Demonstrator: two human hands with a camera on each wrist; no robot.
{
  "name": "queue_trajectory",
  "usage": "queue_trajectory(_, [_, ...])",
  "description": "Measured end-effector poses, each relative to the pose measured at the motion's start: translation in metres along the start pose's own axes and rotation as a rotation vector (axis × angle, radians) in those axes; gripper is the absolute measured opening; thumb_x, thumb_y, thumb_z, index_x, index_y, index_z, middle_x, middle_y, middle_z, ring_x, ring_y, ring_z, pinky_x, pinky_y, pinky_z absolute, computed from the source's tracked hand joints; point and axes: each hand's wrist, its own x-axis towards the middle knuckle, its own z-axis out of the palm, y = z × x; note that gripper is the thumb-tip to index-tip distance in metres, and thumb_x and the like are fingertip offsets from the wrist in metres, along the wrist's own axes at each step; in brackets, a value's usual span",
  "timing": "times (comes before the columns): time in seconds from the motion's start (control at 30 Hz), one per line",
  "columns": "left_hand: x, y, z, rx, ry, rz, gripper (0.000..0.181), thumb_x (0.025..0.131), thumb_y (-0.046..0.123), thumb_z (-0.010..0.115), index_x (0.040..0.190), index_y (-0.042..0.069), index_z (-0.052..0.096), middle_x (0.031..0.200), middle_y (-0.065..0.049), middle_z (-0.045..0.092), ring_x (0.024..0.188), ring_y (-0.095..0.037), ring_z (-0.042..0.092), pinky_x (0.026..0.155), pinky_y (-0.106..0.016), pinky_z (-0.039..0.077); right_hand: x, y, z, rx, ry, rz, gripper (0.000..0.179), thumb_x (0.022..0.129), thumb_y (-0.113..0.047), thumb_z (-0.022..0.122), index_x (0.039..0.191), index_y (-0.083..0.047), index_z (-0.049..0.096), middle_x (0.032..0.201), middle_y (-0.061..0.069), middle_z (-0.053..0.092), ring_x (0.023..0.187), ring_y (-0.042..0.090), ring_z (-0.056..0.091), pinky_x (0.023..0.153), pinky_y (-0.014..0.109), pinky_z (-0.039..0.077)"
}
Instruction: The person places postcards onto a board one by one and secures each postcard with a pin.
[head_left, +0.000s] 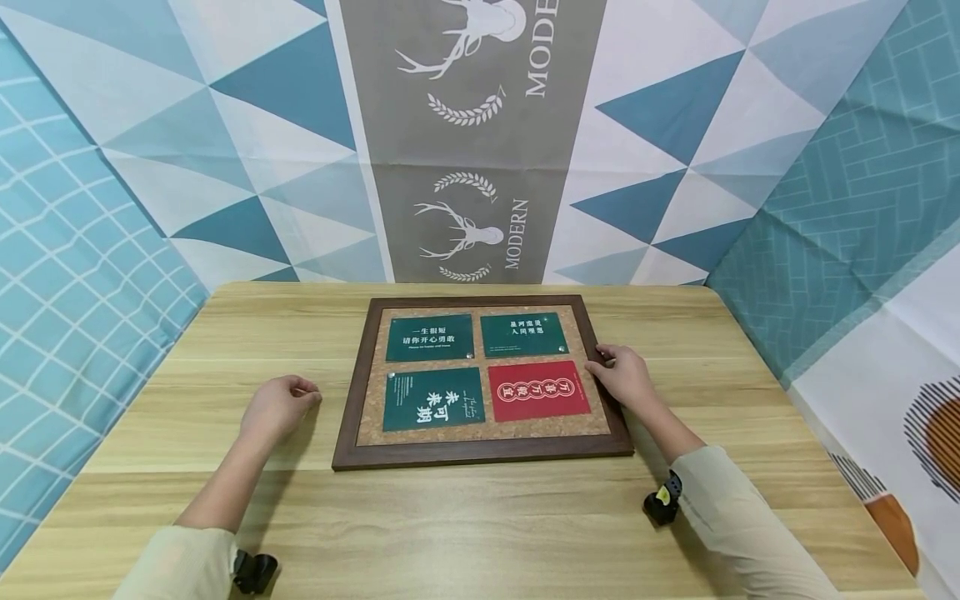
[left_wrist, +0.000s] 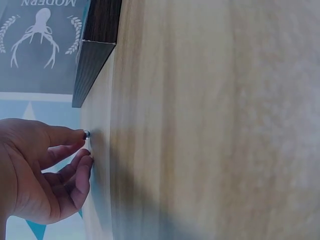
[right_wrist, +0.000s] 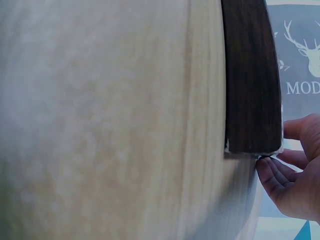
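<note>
A cork board (head_left: 420,438) in a dark brown wooden frame lies flat on the table. Two green cards (head_left: 430,337) (head_left: 523,335) line its upper half. Below them lie a larger green card (head_left: 434,398) and a red card (head_left: 540,390). Left of the board, my left hand (head_left: 277,407) hovers low over the table, thumb and finger pinching a small shiny push pin (left_wrist: 87,134). My right hand (head_left: 626,379) grips the frame's right side, thumb reaching over the rail to the red card's edge. Its other fingers (right_wrist: 270,175) lie along the frame's outer side.
Small shiny pins (head_left: 470,356) show at corners of the green cards. The light wood table (head_left: 480,525) runs back to a patterned cloth (head_left: 465,150) with deer prints. More patterned cloth hangs at both sides. A black camera sits on each wrist.
</note>
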Motion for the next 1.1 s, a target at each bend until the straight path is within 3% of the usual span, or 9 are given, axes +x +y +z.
queue_trajectory(0.63, [-0.0010, 0.0029, -0.0023, -0.010, 0.007, -0.001, 0.027, 0.094, 0.023, 0.052, 0.103, 0.000, 0.063, 0.108, -0.023, 0.063, 0.097, -0.037, 0.057, 0.074, -0.045, 0.044, -0.0009, 0.0001, -0.0004, 0.002, 0.009, -0.010, 0.049, 0.092, -0.022, 0.059, 0.132, 0.005, 0.049, 0.125, 0.027, 0.055, 0.107, 0.037, 0.058, 0.086, 0.047, 0.050])
queue_trajectory(0.87, [-0.0031, 0.0061, -0.0074, -0.112, 0.017, 0.002, 0.029, 0.094, 0.019, 0.049, 0.106, -0.005, 0.060, 0.093, -0.019, 0.067, 0.076, -0.021, 0.061, 0.060, -0.028, 0.044, -0.0003, -0.0002, -0.0001, -0.008, 0.016, -0.017, 0.049, 0.092, -0.022, 0.059, 0.131, 0.006, 0.049, 0.123, 0.028, 0.056, 0.107, 0.038, 0.058, 0.086, 0.048, 0.050])
queue_trajectory(1.1, [-0.0033, 0.0082, -0.0091, -0.123, 0.019, 0.032, 0.029, 0.095, 0.018, 0.048, 0.108, -0.005, 0.060, 0.102, -0.023, 0.064, 0.079, -0.023, 0.062, 0.060, -0.027, 0.047, 0.0001, -0.0002, 0.0000, -0.005, 0.011, -0.014, 0.049, 0.092, -0.021, 0.059, 0.131, 0.006, 0.049, 0.123, 0.028, 0.056, 0.107, 0.038, 0.059, 0.087, 0.048, 0.049])
